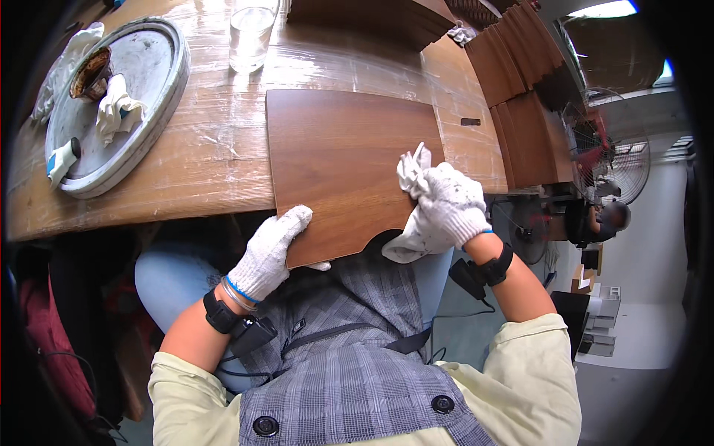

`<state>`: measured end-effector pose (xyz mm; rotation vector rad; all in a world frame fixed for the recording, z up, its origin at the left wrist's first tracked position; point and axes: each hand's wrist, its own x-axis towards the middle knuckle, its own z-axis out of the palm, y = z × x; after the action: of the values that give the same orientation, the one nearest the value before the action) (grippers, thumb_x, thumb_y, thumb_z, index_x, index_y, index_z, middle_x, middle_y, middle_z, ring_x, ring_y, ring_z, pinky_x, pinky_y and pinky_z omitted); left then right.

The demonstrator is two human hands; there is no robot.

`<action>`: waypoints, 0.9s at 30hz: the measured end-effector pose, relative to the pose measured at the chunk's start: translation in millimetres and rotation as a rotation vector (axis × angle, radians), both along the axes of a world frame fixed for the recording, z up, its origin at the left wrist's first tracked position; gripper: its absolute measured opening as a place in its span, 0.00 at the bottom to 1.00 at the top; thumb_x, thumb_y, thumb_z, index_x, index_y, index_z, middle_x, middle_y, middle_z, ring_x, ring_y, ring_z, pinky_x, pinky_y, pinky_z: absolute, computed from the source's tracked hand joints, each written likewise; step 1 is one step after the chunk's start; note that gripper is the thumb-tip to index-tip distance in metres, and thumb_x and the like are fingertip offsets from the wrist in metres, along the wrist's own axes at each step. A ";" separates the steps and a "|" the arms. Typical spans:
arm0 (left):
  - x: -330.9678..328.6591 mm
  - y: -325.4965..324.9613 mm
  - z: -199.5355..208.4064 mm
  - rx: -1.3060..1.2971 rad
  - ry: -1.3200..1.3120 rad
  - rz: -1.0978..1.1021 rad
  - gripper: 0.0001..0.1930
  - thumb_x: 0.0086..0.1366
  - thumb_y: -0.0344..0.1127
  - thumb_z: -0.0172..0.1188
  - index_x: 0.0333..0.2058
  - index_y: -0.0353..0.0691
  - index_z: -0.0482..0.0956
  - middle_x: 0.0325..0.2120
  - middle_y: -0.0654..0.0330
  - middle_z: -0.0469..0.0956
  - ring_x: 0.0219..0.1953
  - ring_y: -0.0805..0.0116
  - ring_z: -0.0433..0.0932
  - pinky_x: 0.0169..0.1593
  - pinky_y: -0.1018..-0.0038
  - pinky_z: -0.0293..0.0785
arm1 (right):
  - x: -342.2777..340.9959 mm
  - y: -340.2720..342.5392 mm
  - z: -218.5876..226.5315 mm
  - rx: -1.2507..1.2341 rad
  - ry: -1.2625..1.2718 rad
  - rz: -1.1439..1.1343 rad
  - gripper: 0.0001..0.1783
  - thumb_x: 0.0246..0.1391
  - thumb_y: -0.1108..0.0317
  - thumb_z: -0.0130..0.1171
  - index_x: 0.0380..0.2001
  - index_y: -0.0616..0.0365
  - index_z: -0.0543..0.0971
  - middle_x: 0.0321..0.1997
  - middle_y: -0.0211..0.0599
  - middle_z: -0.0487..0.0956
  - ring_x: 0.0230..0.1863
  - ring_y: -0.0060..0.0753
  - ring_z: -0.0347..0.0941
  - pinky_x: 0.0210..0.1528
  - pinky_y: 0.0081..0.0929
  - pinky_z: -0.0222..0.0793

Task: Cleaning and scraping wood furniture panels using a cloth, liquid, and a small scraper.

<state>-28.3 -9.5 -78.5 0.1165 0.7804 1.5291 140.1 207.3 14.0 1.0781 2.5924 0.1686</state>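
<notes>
A brown wood-grain panel (349,160) lies partly on the table and juts over its near edge toward my lap. Its near right side has a curved cut-out. My left hand (269,249), in a white knit glove, grips the panel's near left corner, thumb on top and fingers underneath. Gloved likewise, my right hand (450,201) is closed round a crumpled white cloth (413,172) at the panel's right edge. Part of the cloth hangs below that hand, beside the cut-out.
A round grey tray (160,137) at the left holds a stained cup (91,74), a crumpled rag (117,110) and a small white bottle (63,161). A clear glass (251,37) stands behind the panel. Stacked brown panels (529,137) rise at right; a fan (606,149) and another person (595,221) are beyond.
</notes>
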 end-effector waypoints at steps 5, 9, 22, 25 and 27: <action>-1.8 -0.9 -2.0 -0.026 0.011 -0.008 0.23 0.68 0.44 0.55 0.52 0.30 0.70 0.44 0.50 0.76 0.41 0.59 0.81 0.35 0.63 0.84 | -0.6 -2.7 -7.4 0.075 -0.047 0.163 0.13 0.50 0.54 0.59 0.35 0.47 0.80 0.35 0.39 0.77 0.38 0.43 0.76 0.43 0.40 0.65; -2.3 0.0 -1.6 0.005 0.022 -0.013 0.23 0.68 0.44 0.55 0.52 0.29 0.70 0.44 0.51 0.76 0.40 0.60 0.81 0.35 0.64 0.84 | 0.8 -6.0 -3.7 0.075 -0.054 0.196 0.13 0.50 0.55 0.58 0.35 0.49 0.80 0.35 0.38 0.78 0.37 0.44 0.76 0.46 0.41 0.65; -0.9 -1.0 -4.7 -0.028 0.031 -0.029 0.24 0.68 0.44 0.55 0.53 0.29 0.69 0.44 0.51 0.75 0.40 0.60 0.81 0.35 0.64 0.84 | -32.4 -29.5 -1.3 -0.056 0.051 0.415 0.13 0.45 0.59 0.61 0.34 0.51 0.78 0.37 0.41 0.76 0.42 0.45 0.71 0.52 0.42 0.61; -3.4 -1.9 -2.9 0.001 0.056 -0.052 0.24 0.68 0.44 0.55 0.53 0.28 0.69 0.44 0.51 0.75 0.40 0.60 0.81 0.35 0.64 0.84 | -37.4 38.3 2.5 -0.023 -0.011 -0.014 0.12 0.51 0.57 0.59 0.34 0.52 0.79 0.38 0.43 0.77 0.47 0.48 0.73 0.49 0.43 0.67; -2.4 -0.4 -1.0 0.013 0.046 -0.056 0.24 0.68 0.43 0.54 0.53 0.28 0.69 0.44 0.51 0.76 0.40 0.60 0.81 0.35 0.64 0.84 | -18.6 69.2 -11.5 0.027 0.039 -0.131 0.13 0.54 0.55 0.57 0.35 0.50 0.79 0.40 0.41 0.78 0.47 0.48 0.76 0.46 0.45 0.71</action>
<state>-30.7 -9.9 -79.4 0.1822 0.7978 1.4829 121.5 276.5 2.5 1.2680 2.5496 0.1531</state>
